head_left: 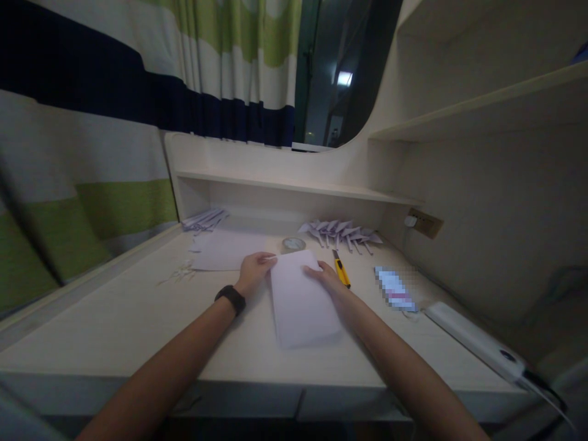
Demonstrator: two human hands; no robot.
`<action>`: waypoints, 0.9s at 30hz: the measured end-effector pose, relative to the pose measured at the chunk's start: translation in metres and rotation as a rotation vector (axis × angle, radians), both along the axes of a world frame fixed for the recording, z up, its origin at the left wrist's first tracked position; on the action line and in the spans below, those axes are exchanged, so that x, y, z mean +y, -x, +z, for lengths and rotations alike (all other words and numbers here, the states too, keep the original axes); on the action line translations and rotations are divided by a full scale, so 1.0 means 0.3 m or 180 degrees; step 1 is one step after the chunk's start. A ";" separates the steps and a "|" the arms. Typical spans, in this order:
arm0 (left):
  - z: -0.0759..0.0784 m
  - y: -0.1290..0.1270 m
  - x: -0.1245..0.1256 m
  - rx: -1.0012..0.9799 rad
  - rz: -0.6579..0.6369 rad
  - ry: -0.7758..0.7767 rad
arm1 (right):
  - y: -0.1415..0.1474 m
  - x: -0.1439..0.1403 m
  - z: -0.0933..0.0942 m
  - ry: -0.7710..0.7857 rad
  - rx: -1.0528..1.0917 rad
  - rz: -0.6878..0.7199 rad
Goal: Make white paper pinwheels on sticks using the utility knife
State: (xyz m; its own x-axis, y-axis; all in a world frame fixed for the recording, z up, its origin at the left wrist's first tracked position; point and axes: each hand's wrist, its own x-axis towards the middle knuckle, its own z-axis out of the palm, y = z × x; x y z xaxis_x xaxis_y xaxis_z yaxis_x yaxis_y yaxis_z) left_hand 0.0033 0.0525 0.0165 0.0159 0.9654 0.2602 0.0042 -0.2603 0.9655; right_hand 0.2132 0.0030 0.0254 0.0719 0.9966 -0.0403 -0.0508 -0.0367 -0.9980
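Observation:
A folded sheet of white paper is held between my two hands, tilted a little above the desk. My left hand, with a dark band on its wrist, pinches the paper's upper left corner. At the upper right edge my right hand grips it, thumb on top and the other fingers mostly hidden behind. Just beyond the paper lies a roll of tape. A yellow utility knife rests to the right of my right hand. Flat white sheets lie beyond my left hand.
Several folded paper pinwheels stand in a row at the back. Rolled or folded paper strips are piled back left, with small scraps nearer. A phone and a white power strip with cables occupy the right side.

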 end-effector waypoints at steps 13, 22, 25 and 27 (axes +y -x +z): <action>0.046 -0.023 -0.047 -0.0287 -0.0273 0.0011 | -0.033 0.008 0.015 0.0017 0.0503 0.0372; 0.095 -0.028 -0.085 -0.0031 0.0077 -0.0354 | -0.014 0.016 -0.005 -0.0231 0.0261 -0.0024; 0.099 -0.026 -0.086 -0.0049 0.0079 -0.0380 | -0.007 0.008 0.000 -0.0313 0.0223 -0.0055; 0.099 -0.025 -0.085 -0.0058 0.0066 -0.0400 | -0.006 0.005 0.003 -0.0379 0.0199 -0.0069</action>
